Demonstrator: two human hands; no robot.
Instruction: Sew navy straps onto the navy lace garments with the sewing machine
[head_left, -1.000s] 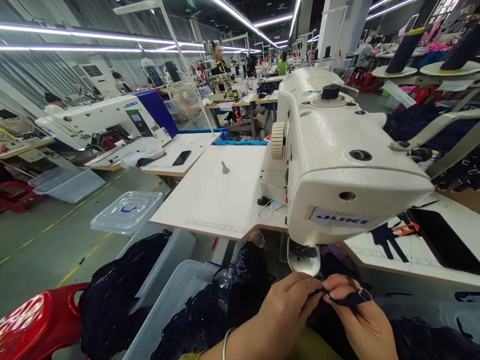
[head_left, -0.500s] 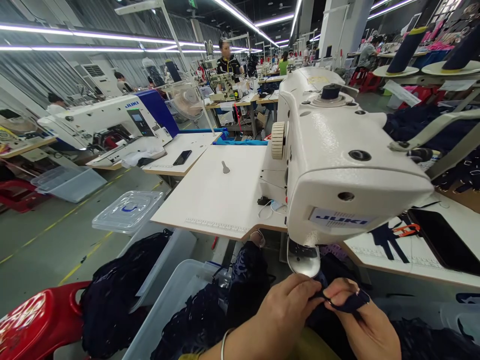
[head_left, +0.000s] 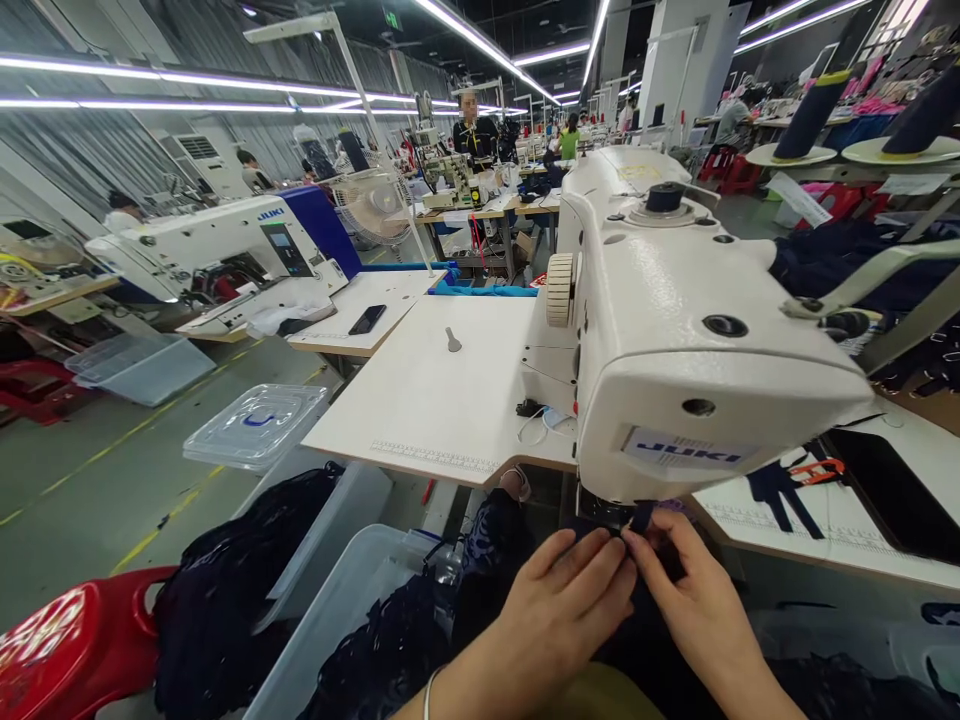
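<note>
My left hand [head_left: 566,610] lies over dark navy fabric [head_left: 583,528] at the free end of the white sewing machine [head_left: 675,300], its fingers pressed together on the cloth. Beside it, my right hand [head_left: 686,585] pinches a narrow navy strap [head_left: 643,516] between thumb and fingers. Both hands are just below the machine head, fingertips nearly touching. The needle area and the silver plate of the machine arm are mostly hidden by the head, the cloth and my fingers.
Left of the machine is a white tabletop [head_left: 420,390] with a small grey metal piece [head_left: 453,340]. Clear bins [head_left: 337,590] of navy pieces and a red stool [head_left: 82,640] stand lower left. On the right table lie orange-handled snips [head_left: 819,470] and a black phone [head_left: 892,490].
Both hands have moved slightly up and forward, bringing the navy strap under the machine head. My left fingers have flattened over the cloth, and the silver plate is now covered.
</note>
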